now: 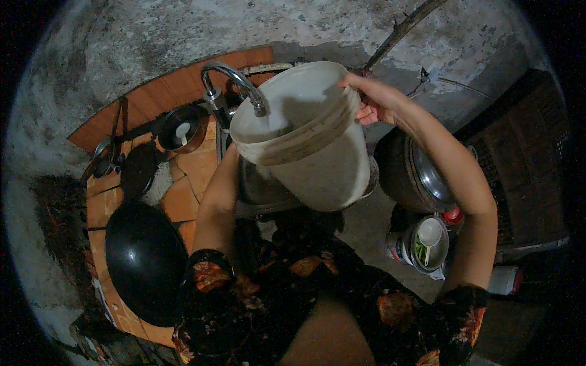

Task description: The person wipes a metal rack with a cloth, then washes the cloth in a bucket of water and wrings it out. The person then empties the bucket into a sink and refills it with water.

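A large off-white plastic bucket (323, 177) is tilted in front of me, its open mouth turned up toward the tap. My right hand (376, 99) is closed on the far right part of its rim, thumb over the edge. Behind the bucket's left side my left forearm disappears, so that hand and its fingers are hidden. The curved chrome tap (235, 79) reaches over the rim, and its spout ends inside the mouth. Whether water runs from it is hard to make out. Dirt marks the ridged band below the rim. Beneath the bucket, part of a dark sink (259, 186) shows.
On the orange tiled counter (182, 198) at left are a black wok (143, 262), a small pan (183, 125) and a dark flat pan (139, 171). Right of me stand a big dark pot (403, 165) and a container with a white ladle (429, 235). A stick (403, 33) leans on the wall.
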